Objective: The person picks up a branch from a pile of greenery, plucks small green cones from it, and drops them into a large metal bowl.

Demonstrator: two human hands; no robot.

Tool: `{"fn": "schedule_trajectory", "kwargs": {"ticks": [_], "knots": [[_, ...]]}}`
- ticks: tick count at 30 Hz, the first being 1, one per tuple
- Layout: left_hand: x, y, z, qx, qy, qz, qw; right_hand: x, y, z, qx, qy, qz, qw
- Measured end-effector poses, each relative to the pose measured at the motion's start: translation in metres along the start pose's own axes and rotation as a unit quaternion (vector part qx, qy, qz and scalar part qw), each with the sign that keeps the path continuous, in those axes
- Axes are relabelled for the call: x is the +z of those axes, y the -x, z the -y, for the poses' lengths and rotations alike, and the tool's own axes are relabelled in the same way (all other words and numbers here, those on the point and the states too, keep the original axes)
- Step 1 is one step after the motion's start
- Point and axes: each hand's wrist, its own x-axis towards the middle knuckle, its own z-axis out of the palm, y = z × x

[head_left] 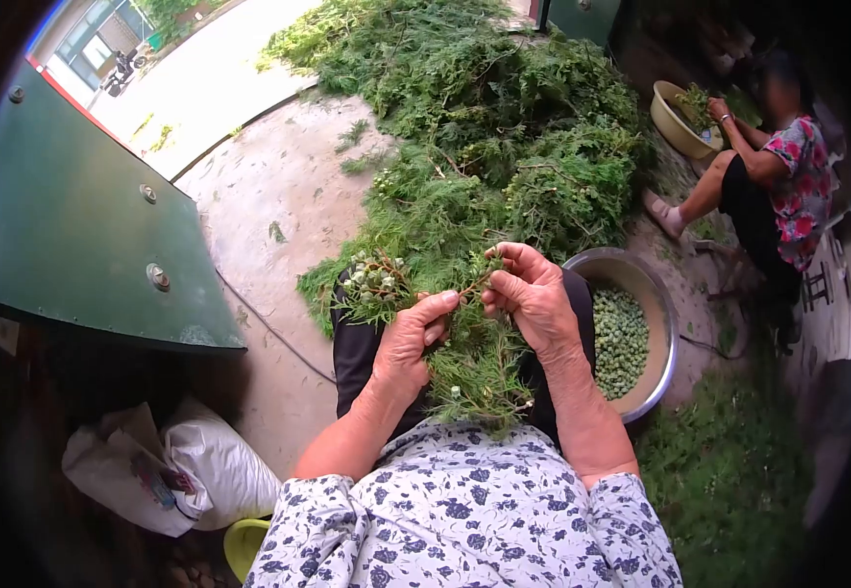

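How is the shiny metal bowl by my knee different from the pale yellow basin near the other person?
The shiny round metal bowl is silver-grey; the pale yellow round basin looks plastic. The metal bowl holds small round pale-green berries; the basin holds leafy cuttings. The metal bowl sits by your right hand, which pinches a green sprig; the basin lies under the other person's hand. Both are round and stand on the ground.

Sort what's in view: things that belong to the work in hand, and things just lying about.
In hand: left hand and right hand, both gripping the sprig; metal bowl of green berries; pile of branches.
Lying about: white sacks; green door; cable on the ground.
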Motion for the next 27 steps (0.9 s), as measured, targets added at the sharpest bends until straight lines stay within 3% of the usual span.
{"fn": "schedule_trajectory", "kwargs": {"ticks": [4, 10, 14, 19, 24, 26, 27], "knots": [[0.001, 0.015, 0.006, 0.029, -0.024, -0.015, 0.999, -0.002, -0.002, -0.009, -0.002, -0.044, -0.039, 0.998], [0.003, 0.02, 0.014, 0.043, -0.029, 0.006, 0.999, -0.006, -0.004, -0.02, 0.016, -0.136, -0.033, 0.99], [0.01, 0.026, 0.014, 0.028, -0.036, -0.038, 0.998, -0.003, 0.001, -0.023, 0.056, -0.213, -0.005, 0.975], [0.006, 0.029, 0.009, 0.019, 0.0, -0.051, 0.999, 0.004, 0.006, -0.014, 0.071, -0.188, 0.024, 0.979], [0.0, 0.032, 0.017, 0.026, -0.033, -0.064, 0.997, 0.001, 0.006, -0.015, -0.081, 0.105, -0.016, 0.991], [0.001, 0.034, 0.017, 0.042, -0.043, -0.075, 0.995, -0.006, 0.002, -0.014, -0.091, 0.118, -0.025, 0.989], [-0.004, 0.035, 0.015, 0.066, -0.043, -0.086, 0.993, -0.022, -0.005, -0.012, -0.1, 0.047, -0.055, 0.992]]}}
